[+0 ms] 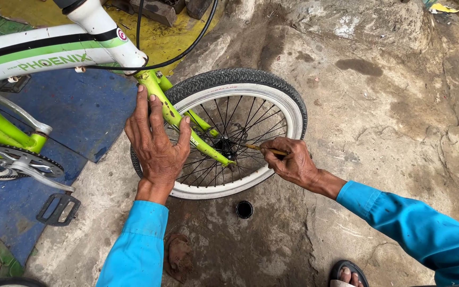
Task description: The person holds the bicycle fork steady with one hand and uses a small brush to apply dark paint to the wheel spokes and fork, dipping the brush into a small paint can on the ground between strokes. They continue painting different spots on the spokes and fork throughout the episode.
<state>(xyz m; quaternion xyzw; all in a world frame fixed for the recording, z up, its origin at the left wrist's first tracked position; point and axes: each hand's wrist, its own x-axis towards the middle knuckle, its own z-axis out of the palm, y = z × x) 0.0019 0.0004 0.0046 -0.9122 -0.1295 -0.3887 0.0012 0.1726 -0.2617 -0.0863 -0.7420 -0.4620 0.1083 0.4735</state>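
The small black-tyred bicycle wheel with white rim band and thin black spokes [238, 133] is seen mounted in the lime-green metal fork [187, 125] of the white-and-green bicycle frame [43, 53], which lies tipped over on rough concrete ground [378, 122] and a blue mat [75, 111]. The fork leg is gripped by the left hand [156, 139], fingers wrapped over the tube just above the spokes, so the bike is steadied. A thin yellowish stick-like tool w/ a dark tip [264, 149] is pinched in the right hand [293, 162], closed around its rear end; the tip is pushed between the spokes toward the dark hub [225, 149] at the wheel's centre.

Progress, as judged: the wheel is already seated in the fork and the tyre is on the rim, so the big assembly work looks done. What's in hand is fine work at the hub/axle area (cleaning, greasing or poking, it cannot be told which). It reads as mid-step, since the tool tip sits at the hub and both hands are engaged.

A small black round cap or pot [244, 209] sits on the concrete just below the wheel, apart from both hands, and is not yet fitted or used. Crank, chainring and black pedal [58, 208] lie untouched at left.
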